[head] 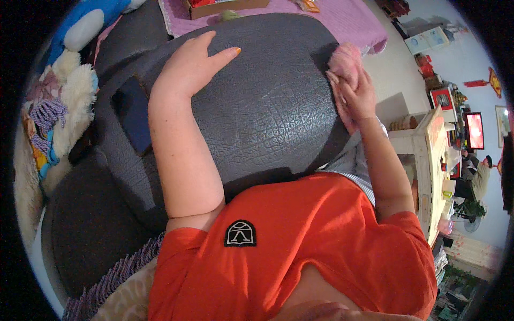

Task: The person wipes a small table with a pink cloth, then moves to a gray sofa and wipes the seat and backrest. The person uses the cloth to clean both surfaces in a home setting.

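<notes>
In front of me is a dark grey leather-look sofa seat (257, 92), creased and shiny. My right hand (359, 98) grips a crumpled pink cloth (346, 64) against the seat's right edge. Part of the cloth hangs down below the fingers. On the left, my left hand (192, 64) is over the seat with its palm down and thumb apart, holding nothing; whether it presses on the surface is hard to tell. Beside my left forearm lies a dark, flat, rectangular object (134, 116), possibly a phone, partly hidden by the arm.
Plush toys (76, 96) and fringed fabric crowd the left side. Beyond the seat, a pink cover (345, 20) bears a cardboard box (225, 9). To the right stand a pale wooden table (427, 136) and a lit screen (475, 130). Another person (478, 180) is farther back.
</notes>
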Tool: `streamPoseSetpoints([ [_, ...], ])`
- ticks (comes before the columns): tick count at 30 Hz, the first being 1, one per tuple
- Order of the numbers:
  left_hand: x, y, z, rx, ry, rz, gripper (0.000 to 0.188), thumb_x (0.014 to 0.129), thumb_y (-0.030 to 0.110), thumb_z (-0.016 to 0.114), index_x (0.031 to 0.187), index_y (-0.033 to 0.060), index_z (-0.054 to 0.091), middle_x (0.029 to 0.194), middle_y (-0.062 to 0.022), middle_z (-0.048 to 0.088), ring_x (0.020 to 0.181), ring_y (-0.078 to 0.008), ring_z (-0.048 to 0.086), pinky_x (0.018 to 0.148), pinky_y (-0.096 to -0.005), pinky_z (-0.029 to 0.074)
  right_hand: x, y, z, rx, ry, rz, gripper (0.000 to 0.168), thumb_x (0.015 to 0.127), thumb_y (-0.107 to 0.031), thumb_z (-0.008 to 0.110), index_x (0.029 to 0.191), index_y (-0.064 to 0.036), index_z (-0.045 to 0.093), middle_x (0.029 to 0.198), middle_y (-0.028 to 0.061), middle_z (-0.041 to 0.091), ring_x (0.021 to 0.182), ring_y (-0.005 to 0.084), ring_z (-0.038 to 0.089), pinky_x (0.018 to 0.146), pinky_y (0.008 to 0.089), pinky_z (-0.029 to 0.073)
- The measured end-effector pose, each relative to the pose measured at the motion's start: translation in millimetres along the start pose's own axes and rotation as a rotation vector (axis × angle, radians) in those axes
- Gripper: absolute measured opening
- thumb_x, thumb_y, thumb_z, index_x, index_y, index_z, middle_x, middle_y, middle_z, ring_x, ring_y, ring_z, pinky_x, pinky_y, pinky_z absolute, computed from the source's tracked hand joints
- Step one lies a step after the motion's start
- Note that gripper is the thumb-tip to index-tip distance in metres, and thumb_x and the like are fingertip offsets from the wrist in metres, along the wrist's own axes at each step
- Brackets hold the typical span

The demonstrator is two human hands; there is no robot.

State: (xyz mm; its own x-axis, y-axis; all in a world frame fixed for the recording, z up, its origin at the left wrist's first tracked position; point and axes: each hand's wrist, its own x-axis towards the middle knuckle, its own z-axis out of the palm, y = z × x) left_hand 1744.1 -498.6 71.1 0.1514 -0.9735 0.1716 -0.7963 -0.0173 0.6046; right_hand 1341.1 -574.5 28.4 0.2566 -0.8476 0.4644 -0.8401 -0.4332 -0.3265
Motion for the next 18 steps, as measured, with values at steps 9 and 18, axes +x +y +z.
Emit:
streamPoseSetpoints([
  [9, 8, -4, -3, -0.052, -0.044, 0.042, 0.089, 0.09, 0.062, 0.069, 0.151, 0.0, 0.049, 0.149, -0.0269, 0.054, 0.139, -0.0394, 0.052, 0.115, -0.0454, 0.042, -53, -161, 13, 0.18, -0.194, -0.61, 0.074, 0.076, -0.037, 0.072, 0.144, -0.01, 0.059, 0.146, 0.024, 0.055, 0.139, 0.0458, 0.049, 0.12, 0.0602, 0.032],
  [18, 4, -8, -4, -0.06, -0.04, 0.043, 0.089, 0.089, 0.063, 0.069, 0.151, 0.0024, 0.05, 0.149, -0.0268, 0.054, 0.139, -0.0392, 0.053, 0.115, -0.0455, 0.042, -94, -65, -7, 0.216, -0.3, -0.924, 0.072, 0.087, -0.051, 0.068, 0.148, -0.016, 0.054, 0.158, 0.0237, 0.044, 0.143, 0.0445, 0.044, 0.117, 0.0618, 0.032],
])
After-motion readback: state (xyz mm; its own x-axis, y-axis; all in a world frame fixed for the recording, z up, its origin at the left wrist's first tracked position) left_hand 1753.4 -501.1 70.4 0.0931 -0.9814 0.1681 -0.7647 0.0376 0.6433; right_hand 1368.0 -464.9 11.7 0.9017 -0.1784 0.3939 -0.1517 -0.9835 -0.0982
